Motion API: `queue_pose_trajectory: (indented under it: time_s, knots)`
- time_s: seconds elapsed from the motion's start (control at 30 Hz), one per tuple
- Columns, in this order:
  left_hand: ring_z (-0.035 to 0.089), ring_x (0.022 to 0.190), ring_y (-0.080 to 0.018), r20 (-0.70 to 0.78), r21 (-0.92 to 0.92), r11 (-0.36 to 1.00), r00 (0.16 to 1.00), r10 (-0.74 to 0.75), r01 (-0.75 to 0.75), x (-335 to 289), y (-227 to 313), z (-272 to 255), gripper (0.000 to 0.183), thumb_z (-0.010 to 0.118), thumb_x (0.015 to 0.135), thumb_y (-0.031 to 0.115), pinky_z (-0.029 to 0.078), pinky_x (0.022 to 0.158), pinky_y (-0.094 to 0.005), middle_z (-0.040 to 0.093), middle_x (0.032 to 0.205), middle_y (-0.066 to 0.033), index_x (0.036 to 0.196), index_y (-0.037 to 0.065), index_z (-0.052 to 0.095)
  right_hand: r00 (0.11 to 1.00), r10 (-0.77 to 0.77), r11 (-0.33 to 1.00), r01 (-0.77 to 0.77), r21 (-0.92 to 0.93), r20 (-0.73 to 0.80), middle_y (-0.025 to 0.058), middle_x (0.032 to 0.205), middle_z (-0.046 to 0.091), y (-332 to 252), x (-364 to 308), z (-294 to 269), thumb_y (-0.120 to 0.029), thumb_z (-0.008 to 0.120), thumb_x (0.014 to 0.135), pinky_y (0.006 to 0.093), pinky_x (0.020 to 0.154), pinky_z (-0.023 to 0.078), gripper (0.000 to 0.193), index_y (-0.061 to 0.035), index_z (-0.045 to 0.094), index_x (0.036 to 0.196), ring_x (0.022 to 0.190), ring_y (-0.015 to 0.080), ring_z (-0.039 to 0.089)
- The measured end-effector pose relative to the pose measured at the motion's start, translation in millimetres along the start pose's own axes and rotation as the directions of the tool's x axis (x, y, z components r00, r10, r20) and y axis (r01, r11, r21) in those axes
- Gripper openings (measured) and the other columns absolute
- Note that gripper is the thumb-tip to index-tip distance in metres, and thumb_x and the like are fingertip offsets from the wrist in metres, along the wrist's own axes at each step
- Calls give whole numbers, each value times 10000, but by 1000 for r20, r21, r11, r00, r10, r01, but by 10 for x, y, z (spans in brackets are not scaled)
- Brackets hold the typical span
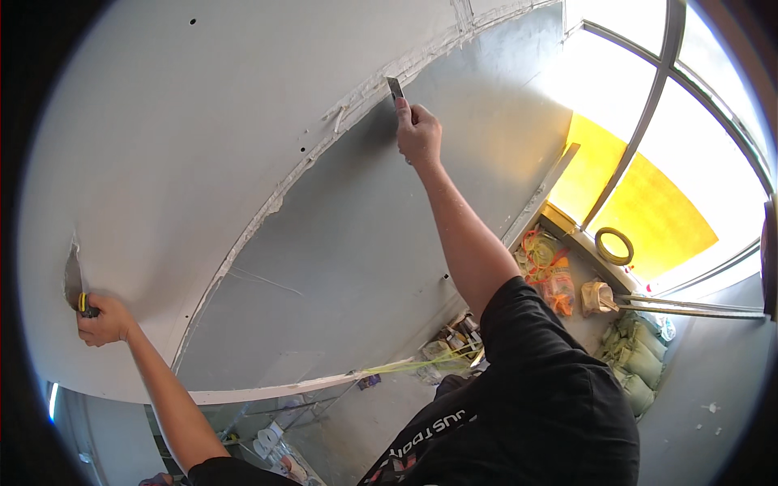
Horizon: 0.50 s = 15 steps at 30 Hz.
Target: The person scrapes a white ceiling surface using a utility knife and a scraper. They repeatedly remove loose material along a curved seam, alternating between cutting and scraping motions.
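Note:
My left hand [103,321], at the far left, is closed round the black and yellow handle of a putty knife [74,274]. Its broad blade points up, with some white paste along its edge; I cannot tell if it touches the white board behind. My right hand [420,136] is raised at upper centre, fingers wrapped round a narrow scraper [395,87]. The scraper's dark blade meets the rough white seam [279,194] between the pale ceiling board [162,146] and the grey wall panel [340,243]. Most of the scraper's handle is hidden in my fist.
Windows with a yellow panel [660,211] stand at the right; a coiled ring [614,246] rests by the sill. Below are plastic bags [557,283], stacked sacks [630,364] and long bars [697,309]. Assorted materials [458,340] lie on the floor near the panel's lower edge.

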<state>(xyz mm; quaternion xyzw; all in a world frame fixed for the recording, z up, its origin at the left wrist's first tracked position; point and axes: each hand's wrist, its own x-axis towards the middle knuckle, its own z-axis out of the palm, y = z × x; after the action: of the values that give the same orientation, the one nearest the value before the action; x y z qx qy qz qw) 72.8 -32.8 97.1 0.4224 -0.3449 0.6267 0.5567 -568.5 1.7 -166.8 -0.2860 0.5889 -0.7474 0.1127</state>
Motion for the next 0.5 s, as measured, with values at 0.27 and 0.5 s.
queue_pose_trajectory:
  time_s: [0.27, 0.5]
  knots:
    - [582, 980, -400, 34, 8, 1000, 999, 6, -7, 61, -142, -5, 383, 712, 852, 403, 466, 825, -563, 636, 943, -164, 962, 42, 648, 996, 5, 1000, -2, 27, -93, 167, 662, 631, -118, -134, 176, -439, 573, 1029, 429, 634, 472, 511, 11, 657, 802, 618, 302, 595]
    - [568, 1025, -406, 92, -31, 999, 995, -42, 45, 21, -48, -18, 389, 712, 852, 398, 468, 847, -579, 627, 999, -195, 947, 25, 652, 993, 58, 998, -54, 45, -98, 166, 666, 637, -84, -109, 185, -424, 552, 1038, 432, 622, 473, 492, 6, 665, 829, 615, 309, 613]
